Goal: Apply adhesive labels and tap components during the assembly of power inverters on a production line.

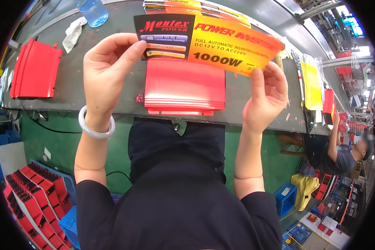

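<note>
A wide printed label (231,48), black at its left end and yellow to orange across the rest, is stretched between my two hands. My left hand (108,68) pinches its left end between thumb and fingers. At the lower right corner, my right hand (267,93) grips it the same way. Below the label lies a red metal inverter case (185,87) on the grey-green workbench (121,93), its far part hidden behind the label. A stack of similar labels (221,11) sits farther back, partly covered by the held one.
On the left of the bench stands another red case (36,70). A crumpled white cloth (75,34) and a clear blue bottle (92,13) lie beyond it. Yellow sheets (311,85) lie at right, near a co-worker (341,152). Several red cases (37,200) are stacked lower left.
</note>
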Motion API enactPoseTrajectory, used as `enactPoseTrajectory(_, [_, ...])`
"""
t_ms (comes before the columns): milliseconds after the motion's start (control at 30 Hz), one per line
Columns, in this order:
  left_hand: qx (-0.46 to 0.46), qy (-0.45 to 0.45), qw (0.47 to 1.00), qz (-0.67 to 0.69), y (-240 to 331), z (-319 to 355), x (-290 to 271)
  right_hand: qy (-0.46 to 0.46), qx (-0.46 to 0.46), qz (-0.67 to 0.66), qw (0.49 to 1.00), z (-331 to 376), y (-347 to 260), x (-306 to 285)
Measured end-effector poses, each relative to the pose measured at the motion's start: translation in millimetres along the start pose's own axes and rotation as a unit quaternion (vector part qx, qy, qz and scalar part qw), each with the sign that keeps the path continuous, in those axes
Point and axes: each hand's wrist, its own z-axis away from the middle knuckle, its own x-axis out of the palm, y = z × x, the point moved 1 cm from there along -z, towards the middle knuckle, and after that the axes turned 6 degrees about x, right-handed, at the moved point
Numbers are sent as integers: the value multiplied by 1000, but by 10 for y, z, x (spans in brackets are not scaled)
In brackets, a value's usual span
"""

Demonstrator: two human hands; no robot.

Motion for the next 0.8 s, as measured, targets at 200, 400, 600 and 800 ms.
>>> enactPoseTrajectory(200, [18,-42,999,-18,19,-6,-51,-33,5,-9,999,43,-28,-57])
enactPoseTrajectory(400, [-66,-42,997,-26,-41,84,-15,-44,-23,114,992,81,41,-95])
enactPoseTrajectory(600, [-140,-56,987,-54,-212,207,-145,-47,73,153,984,273,171,-145])
enactPoseTrajectory(800, [-174,-57,981,-63,-393,316,-186,-62,108,203,971,346,232,-169])
